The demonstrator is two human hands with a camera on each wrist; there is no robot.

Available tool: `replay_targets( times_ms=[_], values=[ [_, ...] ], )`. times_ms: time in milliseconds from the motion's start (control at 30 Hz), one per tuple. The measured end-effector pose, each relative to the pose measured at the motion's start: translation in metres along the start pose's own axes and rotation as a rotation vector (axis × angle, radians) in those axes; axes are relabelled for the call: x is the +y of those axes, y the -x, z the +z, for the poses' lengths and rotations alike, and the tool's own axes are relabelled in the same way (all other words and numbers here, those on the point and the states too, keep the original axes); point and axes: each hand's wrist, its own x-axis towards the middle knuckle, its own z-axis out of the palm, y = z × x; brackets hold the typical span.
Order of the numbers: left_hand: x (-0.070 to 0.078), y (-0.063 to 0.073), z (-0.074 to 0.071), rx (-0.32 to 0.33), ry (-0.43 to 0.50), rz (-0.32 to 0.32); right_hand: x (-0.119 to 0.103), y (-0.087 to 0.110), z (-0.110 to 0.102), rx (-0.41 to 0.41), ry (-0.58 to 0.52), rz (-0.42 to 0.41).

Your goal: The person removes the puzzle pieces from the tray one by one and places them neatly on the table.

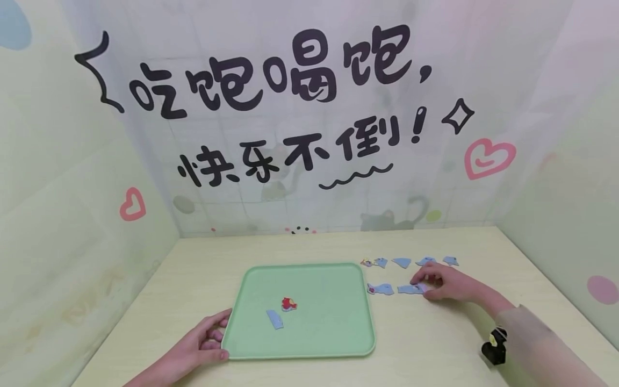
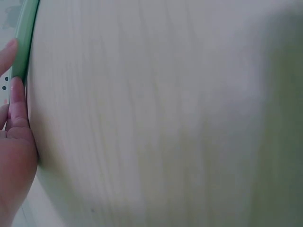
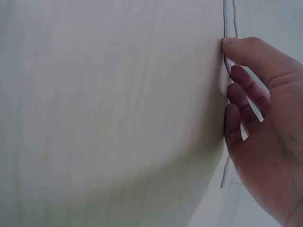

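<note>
With our left hand (image 1: 205, 339) we hold the tray (image 1: 329, 322) by its edge; our right hand (image 1: 448, 282), fingers bent, slightly parted, pinches a blue piece (image 1: 407, 289).

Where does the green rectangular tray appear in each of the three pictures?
Head: the green tray lies in the lower middle.
Left wrist: part of its rim, near the upper left corner.
Right wrist: not in it.
Shared landmark: the pale wood-grain tabletop, in all three.

Light wood-look table (image 1: 416, 336), pale backdrop (image 1: 271, 32) behind it with chunky black Chinese lettering (image 1: 313, 64), a smiley pink heart (image 1: 487, 160), plus a grey cat silhouette (image 1: 378, 222).
</note>
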Motion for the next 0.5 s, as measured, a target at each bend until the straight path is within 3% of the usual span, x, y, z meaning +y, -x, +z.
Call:
replay_targets(
  times_ms=[133, 267, 500],
  values=[
    [0.0, 0.0, 0.0, -0.001, 0.008, -0.014, 0.001, 0.0, 0.0, -0.015, 0.002, 0.031],
    [0.0, 0.0, 0.0, 0.0, 0.001, 0.015, 0.001, -0.001, -0.003, -0.038, 0.021, 0.028],
    [-0.002, 0.001, 0.0, 0.001, 0.005, 0.016, -0.014, -0.017, -0.02, -0.075, 0.065, 0.06]
  ],
)
